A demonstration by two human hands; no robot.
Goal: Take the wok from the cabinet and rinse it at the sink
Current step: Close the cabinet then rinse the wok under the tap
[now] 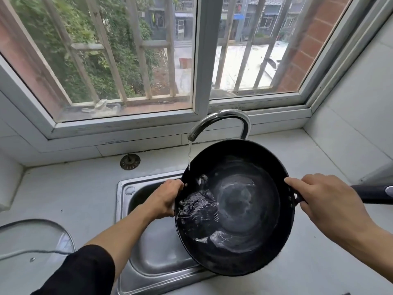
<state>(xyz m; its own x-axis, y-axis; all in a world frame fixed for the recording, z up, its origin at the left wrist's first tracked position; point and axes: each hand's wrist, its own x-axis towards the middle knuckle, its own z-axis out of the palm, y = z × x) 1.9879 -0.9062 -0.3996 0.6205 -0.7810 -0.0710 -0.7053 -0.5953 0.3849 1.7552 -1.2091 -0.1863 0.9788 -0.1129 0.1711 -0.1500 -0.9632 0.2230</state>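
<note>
A black wok (240, 201) hangs tilted over the steel sink (153, 252). Water runs from the curved chrome tap (223, 120) onto the wok's left inner wall and pools and splashes inside it. My left hand (163, 199) grips the wok's left rim, its fingers hidden behind the edge. My right hand (325, 201) holds the wok at its right rim where the long dark handle (370, 193) starts, thumb along the rim. The handle runs off to the right.
A glass lid (36, 237) lies on the pale counter at lower left. A metal sink strainer (130, 161) sits on the counter behind the sink. A barred window (127, 60) rises close behind the tap, and tiled walls close in on both sides.
</note>
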